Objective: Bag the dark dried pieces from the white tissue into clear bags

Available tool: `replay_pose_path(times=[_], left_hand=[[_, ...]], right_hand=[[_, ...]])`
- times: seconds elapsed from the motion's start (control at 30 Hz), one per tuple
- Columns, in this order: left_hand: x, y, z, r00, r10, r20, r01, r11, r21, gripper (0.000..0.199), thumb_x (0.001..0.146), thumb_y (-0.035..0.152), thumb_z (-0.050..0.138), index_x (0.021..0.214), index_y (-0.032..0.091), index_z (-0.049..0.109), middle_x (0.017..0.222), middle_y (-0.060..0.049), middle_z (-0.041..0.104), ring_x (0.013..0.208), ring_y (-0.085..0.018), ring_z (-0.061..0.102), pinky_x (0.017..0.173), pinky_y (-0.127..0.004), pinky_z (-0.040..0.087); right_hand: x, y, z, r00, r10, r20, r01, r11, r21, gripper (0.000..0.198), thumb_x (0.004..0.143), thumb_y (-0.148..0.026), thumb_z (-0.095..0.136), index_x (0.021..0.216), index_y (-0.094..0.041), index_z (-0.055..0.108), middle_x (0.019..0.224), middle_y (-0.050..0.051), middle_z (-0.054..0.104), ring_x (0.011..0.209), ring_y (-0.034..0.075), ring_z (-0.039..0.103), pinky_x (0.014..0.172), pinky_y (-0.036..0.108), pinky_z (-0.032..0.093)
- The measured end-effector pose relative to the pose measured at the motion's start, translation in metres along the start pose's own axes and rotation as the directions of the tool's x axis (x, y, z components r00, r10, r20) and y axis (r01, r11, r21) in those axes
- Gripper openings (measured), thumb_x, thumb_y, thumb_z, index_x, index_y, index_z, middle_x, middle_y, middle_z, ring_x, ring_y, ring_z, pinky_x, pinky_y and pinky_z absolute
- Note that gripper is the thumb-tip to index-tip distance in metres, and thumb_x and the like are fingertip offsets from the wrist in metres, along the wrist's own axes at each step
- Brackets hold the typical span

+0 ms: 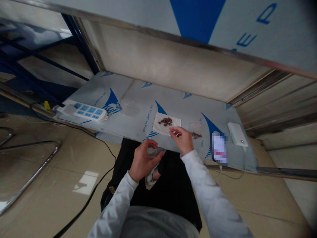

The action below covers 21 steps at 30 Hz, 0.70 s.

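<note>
My left hand [143, 158] curls around a small clear round container [152, 152], just in front of the shelf's near edge; the fingers partly cover it. Above the right corner of a white paper square [158, 127], my right hand [182, 137] is closed in a pinch. Whatever is between those fingertips is too small to make out. A loose pile of small dark brown pieces [165, 122] lies on the paper. Close by on the right is a small clear plastic bag [196, 128] with similar dark bits at its lower end.
A white power strip [90, 112] with blue sockets lies at the left of the film-covered shelf [135, 124]. Another clear plastic piece [128, 108] rests near it. At the right are a phone [220, 148] and a white power bank [237, 134], both cabled. An upper shelf [148, 15] overhangs.
</note>
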<state>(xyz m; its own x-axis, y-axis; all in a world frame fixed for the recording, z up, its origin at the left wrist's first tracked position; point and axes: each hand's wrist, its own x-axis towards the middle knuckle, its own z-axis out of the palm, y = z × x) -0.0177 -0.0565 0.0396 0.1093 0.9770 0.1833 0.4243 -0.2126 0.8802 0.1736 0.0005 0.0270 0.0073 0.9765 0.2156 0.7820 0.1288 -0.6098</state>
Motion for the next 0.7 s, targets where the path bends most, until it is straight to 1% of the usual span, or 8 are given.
replay_pose_path(times=[0.03,0.1,0.17,0.23,0.33,0.43,0.57,0.7], left_hand=[[-0.001,-0.001,-0.001,1.000,-0.011,0.000,0.011,1.000,0.008,0.025,0.072,0.029,0.069,0.090,0.019,0.055,0.080,0.000,0.063,0.074,-0.014,0.062,0.072,-0.024,0.047],[-0.003,-0.003,-0.003,1.000,-0.026,0.009,0.026,1.000,0.012,0.024,0.073,0.030,0.068,0.090,0.019,0.055,0.080,0.000,0.064,0.073,-0.014,0.062,0.071,-0.024,0.047],[-0.004,-0.005,-0.005,0.999,-0.040,0.013,0.040,0.999,0.014,0.024,0.074,0.031,0.068,0.090,0.019,0.055,0.079,0.000,0.064,0.072,-0.013,0.062,0.069,-0.024,0.047],[-0.004,-0.007,-0.008,0.998,-0.056,0.010,0.056,0.998,0.018,0.024,0.074,0.032,0.068,0.090,0.019,0.054,0.078,0.000,0.064,0.071,-0.013,0.061,0.069,-0.024,0.047],[-0.003,-0.010,-0.011,0.998,-0.066,0.005,0.066,0.998,0.019,0.024,0.075,0.033,0.067,0.089,0.019,0.054,0.080,0.000,0.064,0.071,-0.013,0.061,0.068,-0.023,0.047],[-0.001,-0.012,-0.012,0.997,-0.072,0.004,0.071,0.997,0.025,0.024,0.074,0.033,0.068,0.089,0.019,0.054,0.080,0.000,0.064,0.071,-0.013,0.061,0.068,-0.023,0.047],[0.001,-0.013,-0.012,0.997,-0.071,0.016,0.070,0.997,0.030,0.023,0.075,0.033,0.067,0.089,0.019,0.054,0.080,0.000,0.064,0.071,-0.013,0.061,0.070,-0.024,0.047],[0.000,-0.013,-0.012,0.997,-0.066,0.025,0.066,0.998,0.018,0.023,0.076,0.033,0.066,0.089,0.020,0.053,0.080,0.000,0.064,0.072,-0.013,0.060,0.070,-0.024,0.047]], right_hand=[[0.014,0.016,0.009,1.000,-0.001,0.013,0.001,0.999,-0.040,0.018,0.080,-0.017,0.057,0.093,-0.016,0.069,0.087,0.006,0.070,0.061,0.013,0.060,0.061,0.027,0.051],[0.038,0.040,0.027,0.998,-0.032,0.056,0.037,0.995,-0.092,0.021,0.075,-0.010,0.059,0.091,-0.016,0.071,0.089,0.007,0.068,0.068,0.015,0.060,0.069,0.030,0.052],[0.054,0.053,0.041,0.990,-0.084,0.112,0.097,0.988,-0.118,0.022,0.073,-0.007,0.061,0.088,-0.018,0.073,0.089,0.007,0.066,0.079,0.018,0.060,0.080,0.033,0.050],[0.062,0.059,0.050,0.979,-0.127,0.160,0.151,0.977,-0.150,0.020,0.074,-0.008,0.062,0.084,-0.020,0.075,0.088,0.007,0.064,0.088,0.021,0.058,0.087,0.035,0.048],[0.066,0.063,0.057,0.966,-0.154,0.206,0.195,0.961,-0.196,0.015,0.079,-0.013,0.061,0.082,-0.019,0.075,0.087,0.009,0.062,0.091,0.023,0.055,0.088,0.037,0.046],[0.066,0.069,0.061,0.959,-0.163,0.233,0.218,0.948,-0.234,0.015,0.081,-0.015,0.060,0.086,-0.018,0.074,0.090,0.009,0.062,0.094,0.024,0.054,0.089,0.037,0.046],[0.065,0.076,0.064,0.949,-0.158,0.275,0.233,0.935,-0.268,0.011,0.080,-0.015,0.063,0.086,-0.019,0.072,0.093,0.008,0.064,0.098,0.022,0.054,0.090,0.034,0.045],[0.062,0.073,0.059,0.940,-0.137,0.312,0.233,0.927,-0.295,0.008,0.080,-0.017,0.065,0.086,-0.019,0.070,0.093,0.007,0.065,0.097,0.021,0.056,0.090,0.033,0.046]])
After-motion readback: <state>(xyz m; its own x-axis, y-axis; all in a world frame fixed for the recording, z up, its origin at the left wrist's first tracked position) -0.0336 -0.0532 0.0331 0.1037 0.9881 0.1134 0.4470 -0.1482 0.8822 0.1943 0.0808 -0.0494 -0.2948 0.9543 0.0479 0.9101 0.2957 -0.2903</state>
